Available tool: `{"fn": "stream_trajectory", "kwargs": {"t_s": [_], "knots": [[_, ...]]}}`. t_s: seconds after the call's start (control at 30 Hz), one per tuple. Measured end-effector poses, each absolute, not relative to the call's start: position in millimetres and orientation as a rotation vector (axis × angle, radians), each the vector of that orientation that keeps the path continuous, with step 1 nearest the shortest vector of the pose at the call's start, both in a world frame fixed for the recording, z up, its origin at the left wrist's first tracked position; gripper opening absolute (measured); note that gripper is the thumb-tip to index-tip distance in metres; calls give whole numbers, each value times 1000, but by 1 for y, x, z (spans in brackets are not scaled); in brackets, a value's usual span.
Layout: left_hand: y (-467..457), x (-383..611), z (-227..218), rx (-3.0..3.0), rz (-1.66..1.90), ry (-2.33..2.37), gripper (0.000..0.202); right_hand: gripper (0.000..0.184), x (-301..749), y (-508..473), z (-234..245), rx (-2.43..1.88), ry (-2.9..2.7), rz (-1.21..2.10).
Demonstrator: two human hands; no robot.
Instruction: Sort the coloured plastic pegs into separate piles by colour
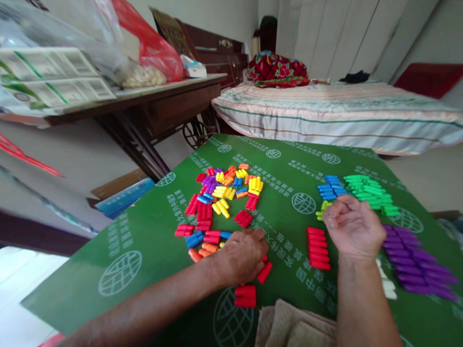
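My left hand [246, 255] reaches down into a loose pile of small tube-shaped plastic pieces. Its fingers are curled downward among red pieces [265, 273], and the fingertips are hidden from above. Another red set [245, 296] lies just below it. Palm up, my right hand [352, 227] hovers near the sorted groups with its fingers bent in; whatever they may hold is hidden. Around it lie a red column [318, 248], blue pieces [331, 187], yellow-green pieces [323, 210], green pieces [371, 193], purple pieces [415, 260] and white pieces [387, 282], partly behind the wrist.
The mixed pile holds yellow pieces [221, 208], purple pieces [209, 184] and orange pieces [209, 248] on a green printed board [144, 241]. A folded brown cloth [294, 327] sits at the near edge. Beyond are a cluttered side table [155, 94] and a bed [325, 111].
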State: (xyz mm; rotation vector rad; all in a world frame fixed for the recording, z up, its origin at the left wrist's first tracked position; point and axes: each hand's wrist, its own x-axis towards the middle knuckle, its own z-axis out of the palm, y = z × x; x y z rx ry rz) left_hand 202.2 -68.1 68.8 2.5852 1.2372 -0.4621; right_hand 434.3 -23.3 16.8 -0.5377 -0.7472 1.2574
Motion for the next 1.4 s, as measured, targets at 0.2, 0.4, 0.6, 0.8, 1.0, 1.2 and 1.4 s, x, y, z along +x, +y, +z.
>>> {"fn": "stream_trajectory", "kwargs": {"t_s": [0.2,0.4,0.6,0.8,1.0,1.2,1.4], "knots": [[-66,201,61,2601,-466,1332,20,30,434,-22,17,-526,-758,1237],[-62,199,57,2604,-452,1314,21,30,435,-21,16,-526,-760,1231],[-66,207,67,2617,-393,1170,17,29,435,-21,18,-532,-755,1227],[-71,225,66,2575,-364,1009,15,30,436,-20,17,-515,-772,1243],[-66,237,61,2602,-341,993,15,29,436,-20,17,-512,-761,1239],[-63,249,57,2650,-355,952,18,29,434,-20,19,-507,-754,1231],[-66,262,53,2661,-297,883,18,28,434,-20,19,-515,-753,1232]]}}
